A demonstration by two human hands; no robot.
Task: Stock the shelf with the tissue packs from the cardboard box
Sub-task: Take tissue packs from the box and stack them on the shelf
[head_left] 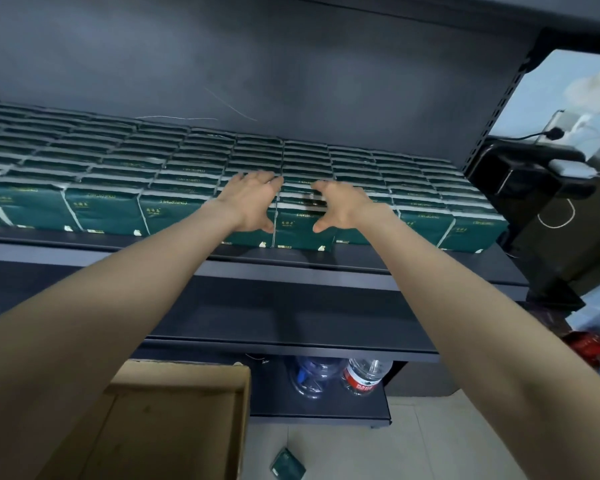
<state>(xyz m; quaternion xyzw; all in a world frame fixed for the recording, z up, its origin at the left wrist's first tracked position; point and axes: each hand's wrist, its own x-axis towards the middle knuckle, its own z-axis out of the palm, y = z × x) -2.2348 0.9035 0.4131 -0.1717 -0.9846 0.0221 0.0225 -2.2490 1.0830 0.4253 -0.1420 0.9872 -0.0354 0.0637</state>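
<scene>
We see dark green tissue packs (187, 161) standing in tight rows across the dark shelf (361, 259); our cardboard box (174, 417) sits open below.

Dark metal shelf (291, 263), rows of green tissue packs (111, 209) packed edge to edge on it

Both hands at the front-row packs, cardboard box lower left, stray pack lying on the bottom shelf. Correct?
Not quite: the stray pack lies on the floor tiles, in front of the bottom shelf, per the head view. The rest holds.
</scene>
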